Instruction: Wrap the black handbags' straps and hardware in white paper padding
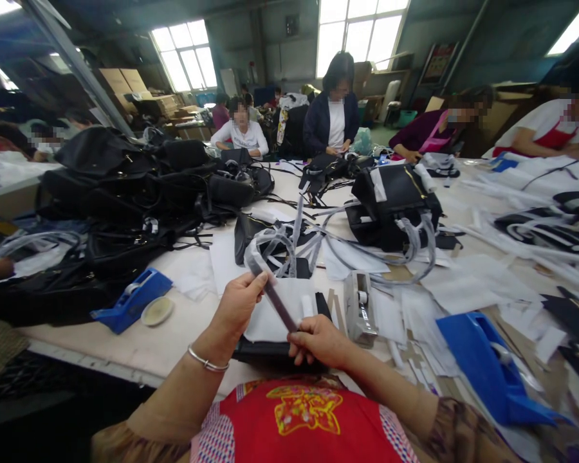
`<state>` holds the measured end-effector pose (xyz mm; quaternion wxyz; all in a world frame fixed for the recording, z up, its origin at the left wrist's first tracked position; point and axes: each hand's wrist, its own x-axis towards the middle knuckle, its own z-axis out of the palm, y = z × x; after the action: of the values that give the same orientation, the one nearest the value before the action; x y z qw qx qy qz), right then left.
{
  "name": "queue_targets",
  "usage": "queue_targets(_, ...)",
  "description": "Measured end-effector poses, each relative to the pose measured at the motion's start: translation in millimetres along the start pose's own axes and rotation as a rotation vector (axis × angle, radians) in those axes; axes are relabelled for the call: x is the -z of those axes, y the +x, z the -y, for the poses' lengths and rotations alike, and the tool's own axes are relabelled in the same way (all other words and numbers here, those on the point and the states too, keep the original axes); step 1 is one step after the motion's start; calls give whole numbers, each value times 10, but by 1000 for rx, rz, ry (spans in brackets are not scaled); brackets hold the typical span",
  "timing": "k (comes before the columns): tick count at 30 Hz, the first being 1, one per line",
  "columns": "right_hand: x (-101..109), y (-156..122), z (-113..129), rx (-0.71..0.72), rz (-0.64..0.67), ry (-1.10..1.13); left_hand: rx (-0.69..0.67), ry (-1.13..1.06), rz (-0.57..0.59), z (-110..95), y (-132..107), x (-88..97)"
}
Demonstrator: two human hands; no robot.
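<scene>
My left hand (238,302) pinches the upper part of a plastic-wrapped bag strap (275,299) between thumb and fingers. My right hand (318,341) is closed on the same strap lower down, near its end. The strap runs diagonally between both hands and loops back toward a black bag (265,235) lying further up the table. Beneath my hands lies a flat black piece with white paper (275,315) on it. A silver bracelet sits on my left wrist.
A blue tape dispenser (132,299) and a small dish (157,310) sit to the left, a grey dispenser (359,308) to the right, another blue one (487,363) at the near right. Black bags (125,186) are piled left and centre (395,206). Several people sit along the far side.
</scene>
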<state>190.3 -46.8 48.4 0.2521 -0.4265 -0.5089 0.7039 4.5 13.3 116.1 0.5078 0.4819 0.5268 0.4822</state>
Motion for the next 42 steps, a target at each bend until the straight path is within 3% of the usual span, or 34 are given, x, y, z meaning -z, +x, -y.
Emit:
queue_targets(5, -9, -21, -106, -24, -12, -78, -3, -95, 19, -108, -63, 36)
queue_targets(10, 187, -178, 129, 316, -81, -270, -31, -32, 29, -239, -209, 40)
queue_targets(12, 168, -227, 286, 408, -35, -287, -51, 24, 77, -278, -279, 5)
queue_targets(15, 22, -251, 413, 345, 34, -253, -62, -22, 177, -367, -339, -47)
queue_targets(18, -88, -245, 336, 279, 73, -294, 17, -311, 271, -547, -301, -52)
queue_targets(21, -79, -235, 133, 278, 109, -436, 31, -528, 179, -761, -159, -45)
queue_targets(24, -35, -214, -60, 204, 127, -404, -8, -560, 39, -864, 35, -80)
queue_targets(27, -9, -185, -156, 165, 103, -344, -9, -504, 49, -785, 199, -112)
queue_targets(30, 7, -155, -154, 145, 54, -259, -52, -428, 283, -547, 246, -76)
queue_targets(33, 4, -129, -92, 111, 3, -148, -30, -198, 496, -214, 149, -30)
queue_targets(35, -1, -108, -38, 96, -5, -134, 3, 0, 504, -16, 41, -35)
queue_targets(37, 37, -63, 11, 117, 84, -159, 15, 140, 427, 85, -55, -59)
queue_targets(40, 274, 135, 60, 249, 214, -220, 6, 215, 370, -36, -134, -51)
queue_targets(42, 556, 400, 82, 330, 62, -271, -14, 218, 407, -282, -165, 13)
